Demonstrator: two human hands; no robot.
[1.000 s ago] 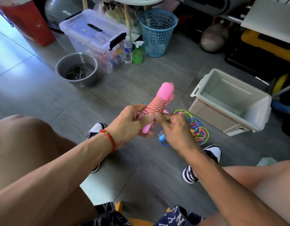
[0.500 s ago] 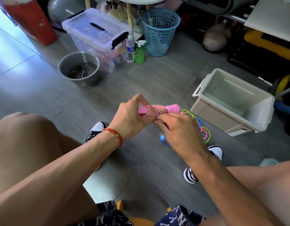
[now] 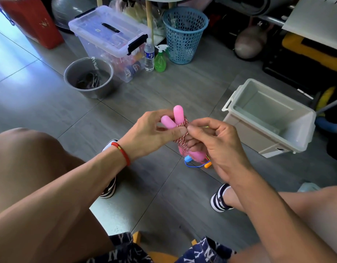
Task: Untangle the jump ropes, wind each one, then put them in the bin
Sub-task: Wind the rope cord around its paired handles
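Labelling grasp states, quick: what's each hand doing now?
Left hand: holding the pink plastic jump-rope handles.
Right hand: pinching the red-and-white twisted cord wound around them.

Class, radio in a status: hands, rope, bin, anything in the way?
Left hand and right hand both gripping wound pink jump rope. Bin empty, on floor to the right. Second rope loose on floor below. Path clear.

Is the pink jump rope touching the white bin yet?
Apart. The head view shows the pink jump rope held up in both hands, with bare grey floor between it and the white bin.
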